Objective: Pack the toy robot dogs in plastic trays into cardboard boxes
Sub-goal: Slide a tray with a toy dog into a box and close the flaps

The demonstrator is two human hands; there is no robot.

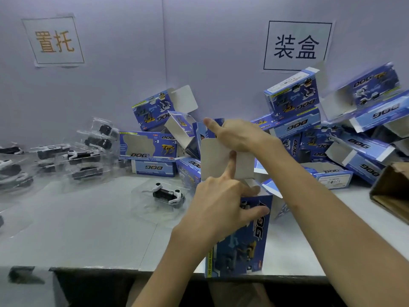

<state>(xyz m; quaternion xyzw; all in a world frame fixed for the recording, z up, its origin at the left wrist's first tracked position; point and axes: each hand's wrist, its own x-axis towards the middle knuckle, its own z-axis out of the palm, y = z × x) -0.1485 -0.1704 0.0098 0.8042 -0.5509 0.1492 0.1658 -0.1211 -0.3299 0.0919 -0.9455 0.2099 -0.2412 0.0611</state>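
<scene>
Grey tabletop [88,229] nearest. Tall blue printed cardboard box [243,244] upright at table edge, 6 o'clock; grey top flap [221,160] raised, contents hidden. Clear plastic tray with black-and-white toy robot dog [166,194] lies alone at box's 9 o'clock. Brown corrugated carton [389,191] at 3 o'clock. Left hand [219,207] grips box's upper end, index finger straight up against flap. Right hand [236,134] curls over flap's top edge, thumb out. Behind: stack of trayed dogs [84,156] at 10 o'clock; heap of open blue boxes [298,120], 12 to 2 o'clock, crowding hands.
</scene>
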